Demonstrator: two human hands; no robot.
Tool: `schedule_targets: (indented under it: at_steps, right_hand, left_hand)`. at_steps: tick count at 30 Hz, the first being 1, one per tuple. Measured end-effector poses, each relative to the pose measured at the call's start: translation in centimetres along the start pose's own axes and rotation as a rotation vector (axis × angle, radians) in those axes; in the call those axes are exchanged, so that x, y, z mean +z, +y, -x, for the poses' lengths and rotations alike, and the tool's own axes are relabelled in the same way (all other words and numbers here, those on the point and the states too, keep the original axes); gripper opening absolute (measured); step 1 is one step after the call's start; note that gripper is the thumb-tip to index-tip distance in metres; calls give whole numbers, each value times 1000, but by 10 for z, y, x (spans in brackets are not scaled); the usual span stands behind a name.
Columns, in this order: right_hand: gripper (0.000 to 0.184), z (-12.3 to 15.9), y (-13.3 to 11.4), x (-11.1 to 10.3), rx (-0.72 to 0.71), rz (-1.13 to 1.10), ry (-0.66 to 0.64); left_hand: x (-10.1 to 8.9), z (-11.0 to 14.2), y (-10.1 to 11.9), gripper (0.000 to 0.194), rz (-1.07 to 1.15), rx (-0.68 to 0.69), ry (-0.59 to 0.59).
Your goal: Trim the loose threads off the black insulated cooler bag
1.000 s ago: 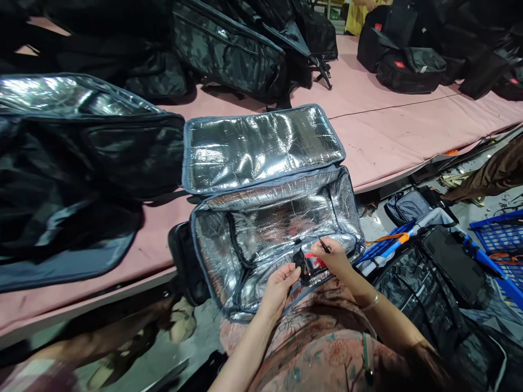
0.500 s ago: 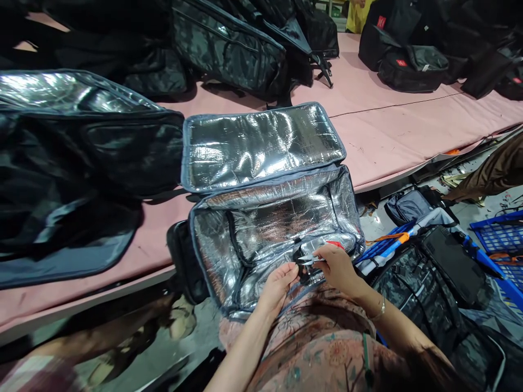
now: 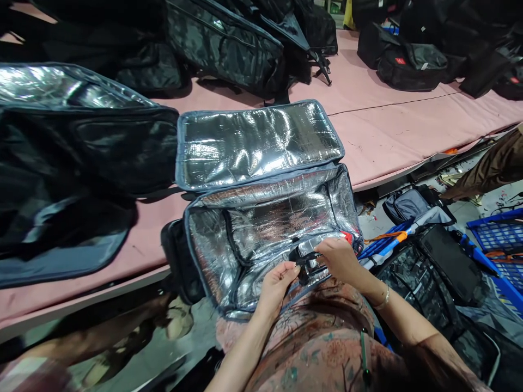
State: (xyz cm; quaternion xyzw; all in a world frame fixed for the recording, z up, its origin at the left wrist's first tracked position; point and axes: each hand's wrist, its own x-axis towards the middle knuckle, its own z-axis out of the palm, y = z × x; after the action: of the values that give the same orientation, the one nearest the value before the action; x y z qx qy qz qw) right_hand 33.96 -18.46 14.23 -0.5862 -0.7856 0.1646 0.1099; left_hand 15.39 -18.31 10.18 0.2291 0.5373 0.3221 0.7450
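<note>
An insulated bag with a silver foil lining lies with its lid folded back, between my body and the table edge. At its near rim my left hand is closed, pinching a small black strap piece between thumb and fingertips. My right hand is closed around thread snips, their blades pointing left at the black piece. A red part shows behind the right hand. The blades look dark, and whether they touch the strap I cannot tell.
A pink-covered table runs across, bearing dark camouflage bags and black bags. Another foil-lined bag stands left. Below right are more bags and a blue crate. Other people's limbs show at both sides.
The snips' blades were bright and spread beside the strap; now they look darker and lower-profile against it. My right hand has shifted slightly right and up. The view has moved a little.
</note>
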Motion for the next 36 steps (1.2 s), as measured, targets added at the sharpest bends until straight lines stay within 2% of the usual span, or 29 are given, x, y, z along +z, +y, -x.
schedule_targets:
  at_steps: [4, 9, 17, 25, 29, 32, 36]
  right_hand:
    - [6, -4, 0, -5, -82, 119, -41]
    - [6, -11, 11, -4, -195, 105, -54]
    - [11, -31, 34, 4, -305, -346, -126]
    - [5, -31, 27, 16, -221, -564, -81]
    - [20, -29, 22, 17, -97, -631, 8]
    - [15, -25, 23, 17, -60, -593, 55]
    - [4, -16, 26, 15, -92, -435, 42]
  left_hand:
    - [-1, -1, -2, 34, -16, 5, -2]
    - [-3, -4, -5, 33, -35, 13, -12]
    - [-6, -6, -3, 34, -54, -24, -59]
    - [-4, -7, -2, 36, -60, -20, -26]
    - [-3, -7, -3, 38, -64, -23, -6]
    - [-3, -7, -3, 39, -60, -24, 7]
    - [-2, -5, -2, 40, -60, -35, 6]
